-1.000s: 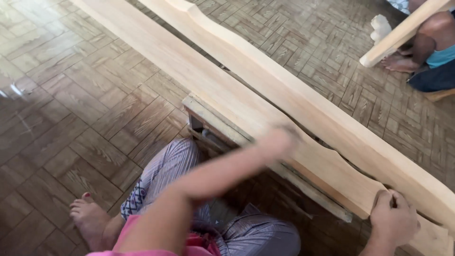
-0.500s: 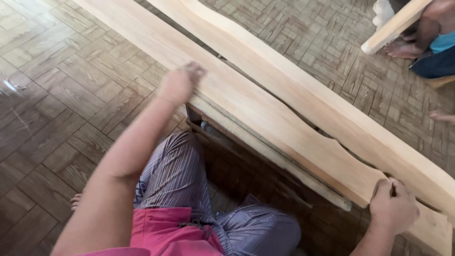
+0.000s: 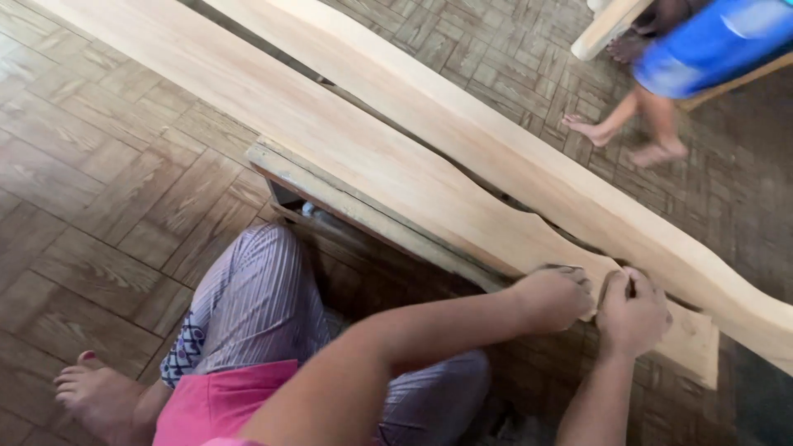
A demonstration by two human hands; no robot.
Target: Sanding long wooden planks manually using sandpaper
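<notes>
Two long pale wooden planks with wavy cut edges run diagonally across the view. The near plank (image 3: 347, 149) rests on a low wooden stand (image 3: 330, 196); the far plank (image 3: 462, 124) lies just beyond it. My left hand (image 3: 552, 297) is curled over the near plank's front edge close to its right end, with a small dark scrap showing under the fingers. Right beside it, almost touching, my right hand (image 3: 632, 315) grips the same edge at a curved notch.
I sit on a parquet floor (image 3: 107, 206), my striped trouser leg (image 3: 256, 306) and bare foot (image 3: 91, 388) by the stand. Another person in blue shorts (image 3: 710, 41) steps barefoot at the top right, next to a pale wooden beam (image 3: 607, 25).
My left hand swept left along the near plank, then came back to its right end beside my right hand. The view shifted, and the other person stood up and stepped closer.
</notes>
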